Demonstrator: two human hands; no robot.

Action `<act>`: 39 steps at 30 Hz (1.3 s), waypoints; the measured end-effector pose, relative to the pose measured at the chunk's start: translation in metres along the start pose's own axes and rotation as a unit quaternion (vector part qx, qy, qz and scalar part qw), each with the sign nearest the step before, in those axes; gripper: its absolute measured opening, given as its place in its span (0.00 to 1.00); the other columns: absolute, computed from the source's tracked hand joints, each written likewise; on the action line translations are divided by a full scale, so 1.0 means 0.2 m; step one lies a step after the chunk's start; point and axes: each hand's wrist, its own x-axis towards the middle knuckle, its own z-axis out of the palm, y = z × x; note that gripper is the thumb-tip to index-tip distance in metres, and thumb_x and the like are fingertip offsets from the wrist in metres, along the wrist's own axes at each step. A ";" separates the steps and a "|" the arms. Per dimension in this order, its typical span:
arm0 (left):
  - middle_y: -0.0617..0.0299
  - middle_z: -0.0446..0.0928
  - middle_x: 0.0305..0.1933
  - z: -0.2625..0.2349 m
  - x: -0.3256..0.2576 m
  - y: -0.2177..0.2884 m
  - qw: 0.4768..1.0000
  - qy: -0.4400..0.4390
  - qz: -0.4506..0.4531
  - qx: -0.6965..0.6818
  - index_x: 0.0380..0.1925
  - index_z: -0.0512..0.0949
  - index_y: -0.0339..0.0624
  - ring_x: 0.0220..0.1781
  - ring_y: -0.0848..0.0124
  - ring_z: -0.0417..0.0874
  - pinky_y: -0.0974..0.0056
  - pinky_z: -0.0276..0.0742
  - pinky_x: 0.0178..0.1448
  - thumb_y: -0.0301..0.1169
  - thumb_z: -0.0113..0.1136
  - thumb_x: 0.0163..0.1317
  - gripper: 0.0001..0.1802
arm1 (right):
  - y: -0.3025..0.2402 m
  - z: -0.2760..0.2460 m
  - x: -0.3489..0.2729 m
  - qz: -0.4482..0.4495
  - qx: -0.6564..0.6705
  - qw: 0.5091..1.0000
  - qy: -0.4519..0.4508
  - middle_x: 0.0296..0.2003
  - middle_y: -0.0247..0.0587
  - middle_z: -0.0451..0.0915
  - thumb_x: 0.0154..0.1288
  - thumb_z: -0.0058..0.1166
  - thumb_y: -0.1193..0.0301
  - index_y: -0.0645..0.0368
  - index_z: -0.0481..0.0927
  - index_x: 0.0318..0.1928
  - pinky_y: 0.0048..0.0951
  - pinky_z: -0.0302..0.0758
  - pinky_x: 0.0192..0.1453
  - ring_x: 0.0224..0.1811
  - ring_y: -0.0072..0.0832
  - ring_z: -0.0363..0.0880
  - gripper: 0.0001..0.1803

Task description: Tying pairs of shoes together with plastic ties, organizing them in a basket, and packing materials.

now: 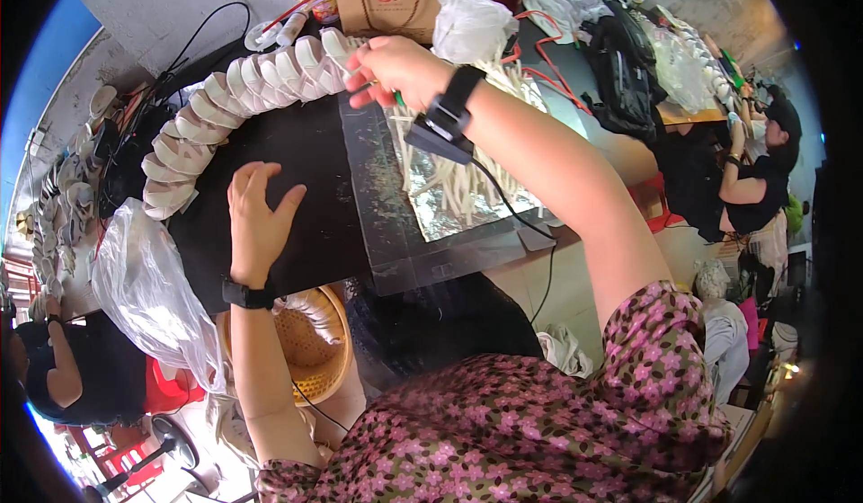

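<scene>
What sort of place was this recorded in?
Probably a small workshop, perhaps for footwear: a curved row of pale pieces like shoe uppers lies on the black table, pale strips lie nearby, and a co-worker is at right.

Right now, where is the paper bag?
The paper bag stands top centre in the head view, beyond the right hand, left of the white plastic bag.

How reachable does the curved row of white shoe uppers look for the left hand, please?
Probably yes: the left hand is open, and only black tabletop appears to lie between it and the curved row of white shoe uppers.
</scene>
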 end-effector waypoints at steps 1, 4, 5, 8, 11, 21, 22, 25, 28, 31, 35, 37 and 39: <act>0.51 0.70 0.45 0.00 -0.04 0.03 1.000 -0.017 0.000 -0.010 0.38 0.74 0.37 0.51 0.54 0.69 0.57 0.63 0.55 0.33 0.65 0.46 0.19 | 0.00 -0.01 -0.12 -0.006 -0.016 1.000 -0.018 0.31 0.42 0.74 0.65 0.40 0.68 0.62 0.68 0.43 0.19 0.60 0.15 0.25 0.29 0.77 0.11; 0.51 0.71 0.45 -0.01 -0.18 0.06 1.000 -0.024 0.001 -0.011 0.37 0.75 0.37 0.50 0.54 0.69 0.57 0.64 0.55 0.32 0.65 0.45 0.19 | 0.08 -0.19 -0.32 -0.004 -0.037 0.994 -0.106 0.23 0.28 0.68 0.66 0.43 0.61 0.54 0.72 0.41 0.14 0.55 0.16 0.16 0.13 0.62 0.12; 0.51 0.71 0.44 -0.01 -0.23 0.06 0.999 -0.030 0.000 -0.017 0.37 0.75 0.37 0.50 0.54 0.69 0.57 0.64 0.55 0.32 0.65 0.44 0.18 | 0.12 -0.26 -0.37 0.004 -0.048 0.996 -0.081 0.22 0.25 0.65 0.66 0.43 0.62 0.53 0.72 0.41 0.13 0.53 0.17 0.15 0.11 0.56 0.11; 0.49 0.73 0.44 -0.02 -0.39 0.02 1.000 -0.025 0.003 0.005 0.35 0.76 0.38 0.49 0.53 0.71 0.56 0.66 0.53 0.34 0.66 0.42 0.19 | 0.35 -0.69 -0.34 -0.053 -0.164 0.985 -0.022 0.21 0.19 0.63 0.63 0.45 0.66 0.53 0.74 0.43 0.14 0.55 0.19 0.18 0.09 0.58 0.10; 0.52 0.72 0.43 0.01 -0.47 -0.06 0.999 -0.035 -0.010 -0.014 0.35 0.77 0.40 0.48 0.53 0.70 0.55 0.66 0.53 0.39 0.65 0.42 0.21 | 0.60 -1.19 -0.25 -0.037 -0.219 0.960 0.169 0.17 0.25 0.65 0.63 0.44 0.66 0.58 0.74 0.37 0.23 0.60 0.19 0.17 0.17 0.63 0.09; 0.52 0.69 0.45 -0.21 -0.66 -0.08 0.993 -0.028 -0.111 -0.033 0.39 0.75 0.37 0.51 0.55 0.67 0.58 0.64 0.56 0.37 0.64 0.46 0.21 | 1.07 -1.63 0.06 -0.121 -0.606 0.722 0.311 0.35 0.52 0.78 0.53 0.49 0.72 0.62 0.74 0.42 0.39 0.70 0.46 0.41 0.47 0.76 0.15; 0.52 0.69 0.46 -0.22 -0.66 -0.09 0.991 -0.029 -0.116 -0.054 0.39 0.75 0.37 0.51 0.55 0.68 0.58 0.64 0.56 0.36 0.64 0.46 0.21 | 1.06 -1.63 0.05 -0.118 -0.611 0.722 0.303 0.36 0.52 0.78 0.52 0.50 0.72 0.61 0.75 0.43 0.38 0.71 0.46 0.41 0.46 0.76 0.16; 0.49 0.69 0.47 -0.24 -0.63 -0.13 0.988 -0.034 -0.129 -0.075 0.41 0.73 0.37 0.52 0.54 0.68 0.60 0.65 0.56 0.37 0.64 0.47 0.22 | 1.02 -1.56 0.00 -0.081 -0.592 0.748 0.288 0.36 0.51 0.78 0.50 0.53 0.70 0.62 0.75 0.41 0.37 0.71 0.46 0.41 0.45 0.76 0.16; 0.46 0.68 0.49 -0.20 -0.53 -0.21 0.968 -0.009 -0.203 -0.145 0.47 0.71 0.37 0.53 0.56 0.69 0.60 0.67 0.56 0.39 0.65 0.48 0.28 | 0.95 -1.54 -0.07 -0.078 -0.618 0.725 0.295 0.36 0.51 0.78 0.50 0.54 0.70 0.63 0.76 0.40 0.36 0.71 0.45 0.40 0.44 0.77 0.15; 0.54 0.69 0.47 -0.20 -0.41 -0.38 0.888 0.070 -0.350 -0.289 0.53 0.65 0.34 0.49 0.67 0.70 0.67 0.68 0.52 0.36 0.65 0.51 0.31 | 0.70 -1.36 -0.18 -0.077 -0.575 0.778 0.239 0.34 0.50 0.79 0.50 0.56 0.67 0.64 0.76 0.38 0.32 0.71 0.43 0.38 0.38 0.78 0.16; 0.50 0.68 0.46 -0.26 -0.21 -0.75 0.791 0.249 -0.440 -0.343 0.50 0.61 0.22 0.46 0.66 0.71 0.67 0.67 0.51 0.39 0.68 0.46 0.39 | 0.10 -0.53 -0.44 -0.004 -0.098 0.995 -0.002 0.46 0.34 0.72 0.63 0.48 0.64 0.55 0.69 0.52 0.29 0.70 0.49 0.47 0.25 0.71 0.18; 0.43 0.66 0.53 -0.30 -0.23 -1.09 0.793 0.303 -0.479 -0.224 0.49 0.58 0.18 0.54 0.58 0.69 0.62 0.64 0.57 0.42 0.70 0.42 0.45 | -0.01 -0.21 -0.37 -0.006 -0.007 0.997 -0.082 0.49 0.40 0.71 0.65 0.46 0.65 0.58 0.66 0.55 0.31 0.71 0.50 0.50 0.28 0.71 0.20; 0.43 0.65 0.53 -0.16 -0.11 -1.09 0.773 0.355 -0.470 -0.236 0.49 0.57 0.19 0.55 0.57 0.68 0.62 0.64 0.59 0.43 0.71 0.41 0.46 | -0.01 -0.07 -0.23 -0.009 -0.001 0.998 -0.062 0.50 0.40 0.67 0.62 0.50 0.65 0.57 0.64 0.57 0.35 0.72 0.49 0.50 0.32 0.69 0.23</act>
